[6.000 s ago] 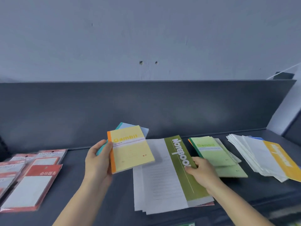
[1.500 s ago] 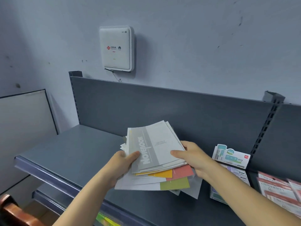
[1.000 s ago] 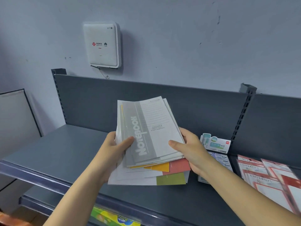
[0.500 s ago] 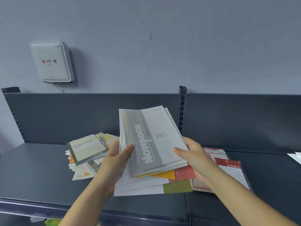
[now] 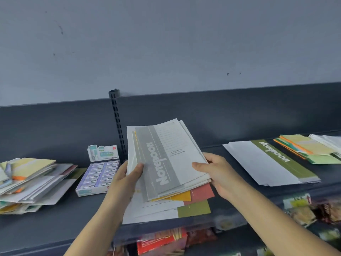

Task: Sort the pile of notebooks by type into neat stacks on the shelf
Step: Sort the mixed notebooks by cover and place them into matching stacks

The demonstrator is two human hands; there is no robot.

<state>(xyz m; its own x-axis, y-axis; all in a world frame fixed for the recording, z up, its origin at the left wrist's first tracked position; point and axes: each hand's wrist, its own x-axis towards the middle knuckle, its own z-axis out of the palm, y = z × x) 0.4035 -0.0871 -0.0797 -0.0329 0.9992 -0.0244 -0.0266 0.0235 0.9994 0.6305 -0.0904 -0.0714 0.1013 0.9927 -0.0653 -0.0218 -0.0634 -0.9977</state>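
Two hands hold one bundle of notebooks over the middle of the dark shelf, its far end tipped up toward the back panel. The left hand grips the left edge with the thumb on top. The right hand grips the right edge the same way, its fingers curled round the side. On top lies one grey notebook. Beneath it three coloured corners peek out among white covers: one yellow, one red, one green.

To the left sits one mixed pile, loosely heaped, too jumbled to count. One box of erasers stands between that pile and the bundle, near the one slotted post.

To the right lie three groups. There is one stack of large notebooks with a green band on top. Just past it is one stack of small notebooks. One white heap lies at the right edge. Blurred packets fill the lower shelf.
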